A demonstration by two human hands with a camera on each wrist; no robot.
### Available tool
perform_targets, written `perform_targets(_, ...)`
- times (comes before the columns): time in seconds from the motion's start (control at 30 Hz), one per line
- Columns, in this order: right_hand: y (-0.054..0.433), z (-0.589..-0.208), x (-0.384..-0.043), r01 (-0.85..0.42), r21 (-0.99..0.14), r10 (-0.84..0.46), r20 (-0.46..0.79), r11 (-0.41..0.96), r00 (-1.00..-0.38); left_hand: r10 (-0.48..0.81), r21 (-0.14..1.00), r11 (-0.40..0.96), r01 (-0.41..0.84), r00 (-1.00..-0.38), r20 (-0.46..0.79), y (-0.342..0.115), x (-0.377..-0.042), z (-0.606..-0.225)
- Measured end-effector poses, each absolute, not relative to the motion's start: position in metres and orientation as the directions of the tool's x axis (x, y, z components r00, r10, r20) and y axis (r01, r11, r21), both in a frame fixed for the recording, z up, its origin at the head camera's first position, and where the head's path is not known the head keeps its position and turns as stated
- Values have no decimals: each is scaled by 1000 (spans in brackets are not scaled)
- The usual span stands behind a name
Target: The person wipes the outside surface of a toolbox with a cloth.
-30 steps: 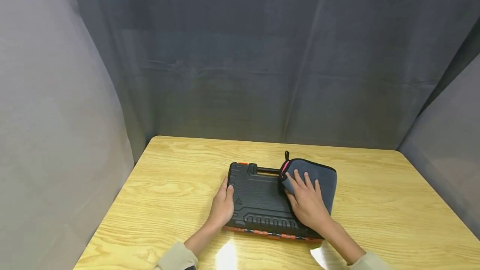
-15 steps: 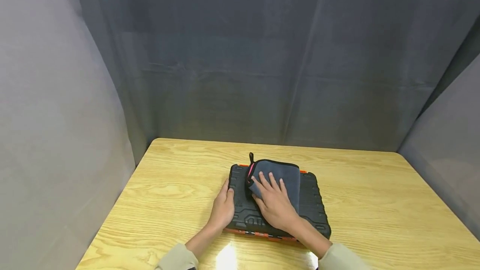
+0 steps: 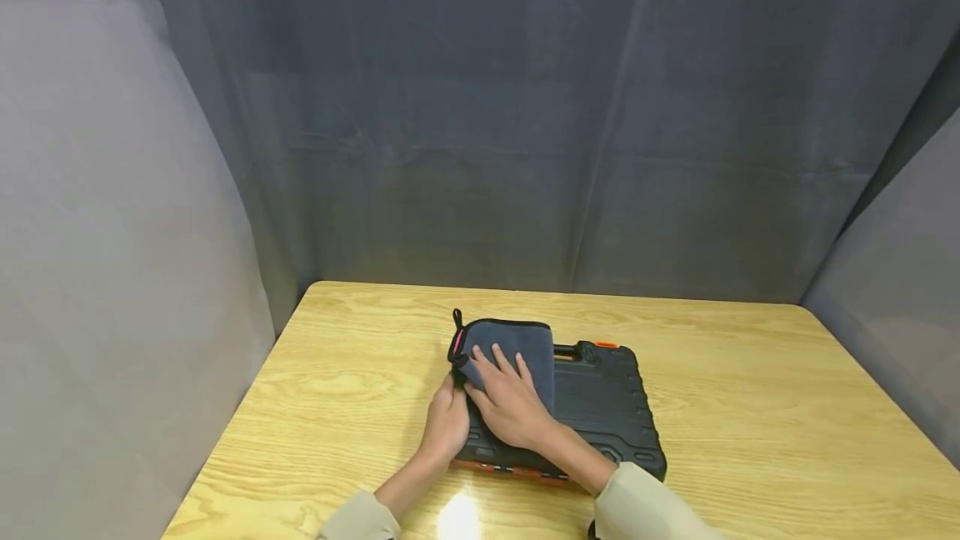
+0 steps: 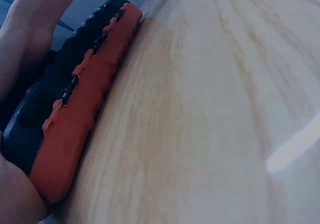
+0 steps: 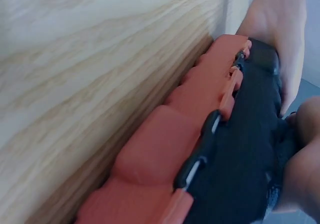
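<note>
A black plastic tool case (image 3: 607, 394) with an orange lower half lies flat on the table, its handle on the far side. On its lid, at the left end, is a folded grey-blue cloth (image 3: 517, 340) with black edging, a hanging loop and a bit of pink at one edge. My right hand (image 3: 513, 407) presses the cloth down with spread, straight fingers. At the case's left side my left hand (image 3: 445, 423) grips the edge, thumb near the top. The case's orange side (image 4: 85, 104) and hinges face the left wrist view; its fingertips are hidden there.
The case stands near the front of a wood-grain table (image 3: 337, 390). A dark grey curtain (image 3: 450, 123) hangs behind it, with lighter cloth walls (image 3: 112, 232) to the left and right. Light reflects off the table in front.
My right hand has slid the cloth leftward across the lid, from the case's right end to its left end beside my left hand. The left hand keeps its grip; the case barely moves.
</note>
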State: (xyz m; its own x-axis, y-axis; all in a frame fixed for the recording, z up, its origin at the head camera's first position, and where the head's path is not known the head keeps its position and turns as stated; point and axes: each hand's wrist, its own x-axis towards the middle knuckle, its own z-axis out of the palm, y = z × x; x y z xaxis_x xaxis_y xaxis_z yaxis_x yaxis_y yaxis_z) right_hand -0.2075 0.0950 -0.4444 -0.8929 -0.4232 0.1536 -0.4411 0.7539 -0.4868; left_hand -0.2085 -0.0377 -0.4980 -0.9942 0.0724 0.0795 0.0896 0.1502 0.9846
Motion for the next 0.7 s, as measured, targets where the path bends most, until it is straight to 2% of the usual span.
perform_targets(0.23,98,-438,-209,-461,-586,-491,121,666,-863,57,978,193,79,-996,69,-38,-208,-501)
perform_targets(0.47,103,-435,-211,-478,-627,-567,69,615,-821,19,977,207,53,-999,51,-40,-208,-498)
perform_targets(0.57,103,-436,-208,-505,-577,-581,63,642,-811,24,984,176,40,-999,36,-40,-206,-498)
perform_targets(0.7,103,-439,-203,-578,-387,-599,79,718,-797,40,990,138,25,-999,19,-40,-204,-499)
